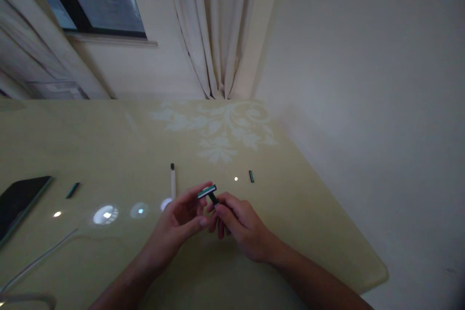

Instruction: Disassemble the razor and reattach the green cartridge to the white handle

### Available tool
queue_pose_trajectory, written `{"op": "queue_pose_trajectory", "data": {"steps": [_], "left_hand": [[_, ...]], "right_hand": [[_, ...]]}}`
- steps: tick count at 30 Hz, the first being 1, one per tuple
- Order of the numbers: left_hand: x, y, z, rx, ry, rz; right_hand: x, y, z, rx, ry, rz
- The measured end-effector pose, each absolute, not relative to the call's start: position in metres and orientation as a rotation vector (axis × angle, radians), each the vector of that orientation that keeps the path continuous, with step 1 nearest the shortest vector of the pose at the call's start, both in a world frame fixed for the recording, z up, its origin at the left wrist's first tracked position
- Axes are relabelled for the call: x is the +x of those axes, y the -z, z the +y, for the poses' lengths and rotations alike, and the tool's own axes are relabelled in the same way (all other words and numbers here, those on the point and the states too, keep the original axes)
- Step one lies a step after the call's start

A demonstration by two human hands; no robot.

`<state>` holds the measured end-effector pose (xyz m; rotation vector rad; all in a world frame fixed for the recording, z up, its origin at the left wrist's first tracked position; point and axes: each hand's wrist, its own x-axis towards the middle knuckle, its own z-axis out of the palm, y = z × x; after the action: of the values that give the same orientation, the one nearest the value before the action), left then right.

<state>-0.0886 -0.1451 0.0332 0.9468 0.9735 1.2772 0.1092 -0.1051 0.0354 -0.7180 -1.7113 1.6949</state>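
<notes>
Razor: we see a small razor (207, 191) up above the surface (308, 237), with its green, white and black head at the top and its dark neck going down into our right grip (242, 223).
Right grip: we have it closed around the handle, with the thumb on top; most of the handle is hidden in our fingers.
Left grip: our left grip (177, 217) is loose, with bent fingers and the thumb well apart from them.
Where the razor sits: its head is just past the right thumb, up and to the left, and in front of our left fingertips; we cannot tell if they touch it.
White stick: we see a white stick (173, 179) with a dark tip lying just behind our left grip, which hides its near end.
Little pieces: one small dark and green piece (251, 176) lies beyond our right grip, and a dark little bar (73, 190) lies far to the left.
Left side: we see a flat dark thing (22, 205) with a green edge, and a thin cord (40, 255) nearer to us.
</notes>
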Motion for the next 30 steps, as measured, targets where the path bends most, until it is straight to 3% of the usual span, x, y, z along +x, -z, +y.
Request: {"op": "queue_pose_trajectory", "data": {"steps": [6,11,18,25,30], "left_hand": [[-0.082,-0.033,-0.149,1.130,-1.303,0.986],[-0.096,-0.030,-0.148,1.112,-1.632,1.306],[-0.102,-0.036,-0.141,0.846,-1.766,1.161],[-0.109,-0.028,-0.134,0.831,-1.727,1.221],[-0.111,-0.024,-0.131,0.899,-1.655,1.262]], "right_hand": [[0.101,-0.031,-0.109,-0.644,-1.775,-1.757],[0.090,-0.027,-0.101,-0.861,-1.400,-1.943],[0.037,-0.028,-0.073,-0.873,-0.870,-2.458],[-0.007,-0.015,-0.058,-0.975,-0.591,-2.616],[-0.004,-0.001,-0.050,-1.094,-0.573,-2.600]]}}
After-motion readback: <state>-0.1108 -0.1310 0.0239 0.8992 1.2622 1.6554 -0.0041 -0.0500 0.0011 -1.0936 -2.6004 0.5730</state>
